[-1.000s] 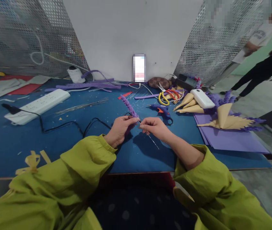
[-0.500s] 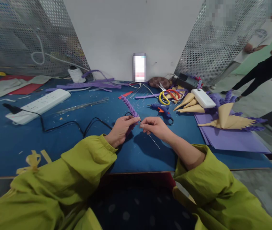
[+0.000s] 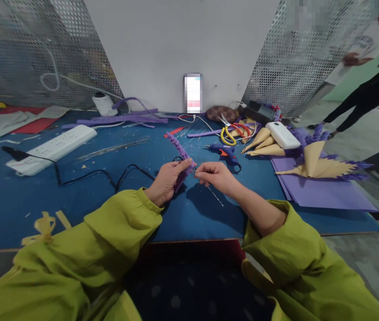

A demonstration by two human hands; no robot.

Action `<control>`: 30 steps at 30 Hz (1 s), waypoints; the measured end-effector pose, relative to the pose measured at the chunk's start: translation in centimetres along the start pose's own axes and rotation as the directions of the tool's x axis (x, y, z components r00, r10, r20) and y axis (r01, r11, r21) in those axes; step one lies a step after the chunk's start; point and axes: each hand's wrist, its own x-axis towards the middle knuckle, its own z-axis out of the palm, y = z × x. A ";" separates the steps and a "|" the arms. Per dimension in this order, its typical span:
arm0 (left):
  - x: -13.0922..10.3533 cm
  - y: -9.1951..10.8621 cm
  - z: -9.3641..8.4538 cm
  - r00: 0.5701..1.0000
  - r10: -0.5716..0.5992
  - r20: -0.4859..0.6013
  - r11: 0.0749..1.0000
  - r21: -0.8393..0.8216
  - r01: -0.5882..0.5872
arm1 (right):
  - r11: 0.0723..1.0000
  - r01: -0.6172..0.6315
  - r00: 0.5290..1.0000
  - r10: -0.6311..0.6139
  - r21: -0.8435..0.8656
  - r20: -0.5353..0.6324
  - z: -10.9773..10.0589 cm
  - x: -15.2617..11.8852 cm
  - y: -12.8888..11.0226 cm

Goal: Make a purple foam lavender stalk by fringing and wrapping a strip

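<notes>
Over the middle of the blue table, my left hand [image 3: 166, 180] pinches a purple paper lavender spike [image 3: 177, 146] at its lower end. The spike slants up and left, and a loose purple strip hangs under my fingers. My right hand [image 3: 216, 177] is closed on the thin wire stem [image 3: 215, 196] just below the flower, beside my left fingertips. The wire's free end points down and right. Behind my hands lies a blue glue gun [image 3: 225, 152] with an orange trigger.
A white power strip [image 3: 55, 149] and a black cable lie left, near loose wires [image 3: 112, 148]. Scissors [image 3: 227, 133], brown paper cones [image 3: 264, 145], a white power bank [image 3: 283, 135] and a wrapped lavender bouquet [image 3: 323, 167] on purple sheets [image 3: 329, 196] are right. A phone [image 3: 193, 93] leans behind.
My left thumb has shifted slightly up along the purple spike, and more of the hanging purple strip shows beneath it. My right hand stays on the wire; the view has shifted a little.
</notes>
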 end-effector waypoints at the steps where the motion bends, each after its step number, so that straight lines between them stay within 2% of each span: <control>1: 0.0 0.0 0.0 1.000 -0.002 0.009 1.000 0.012 0.002 | 1.000 0.003 1.000 -0.003 -0.001 -0.003 0.0 0.0 0.0; 5: 0.1 -0.1 0.0 1.000 0.006 0.002 0.998 0.061 -0.007 | 1.000 0.004 1.000 -0.004 -0.021 0.012 0.1 0.0 0.1; 13: -0.1 0.0 0.1 1.000 0.015 0.020 1.000 0.022 -0.016 | 1.000 0.003 1.000 -0.003 -0.017 0.008 0.0 -0.1 0.0; 17: 0.2 -0.3 -0.1 0.998 0.061 0.027 0.998 -0.030 -0.061 | 1.000 -0.002 1.000 0.002 -0.015 0.019 0.0 -0.1 0.1; 22: 0.4 -0.5 -0.3 0.998 0.054 0.018 0.999 -0.006 -0.054 | 1.000 0.001 0.999 0.000 -0.017 0.044 0.0 -0.1 0.1; 26: 0.2 -0.1 -0.1 0.999 0.041 0.031 0.999 -0.018 -0.041 | 1.000 -0.007 0.999 0.007 0.010 0.033 -0.1 -0.1 0.0; 30: 0.5 0.1 -0.3 0.997 0.078 0.018 0.995 -0.064 -0.076 | 0.996 -0.022 0.998 0.018 0.087 0.053 -0.3 -0.3 -0.3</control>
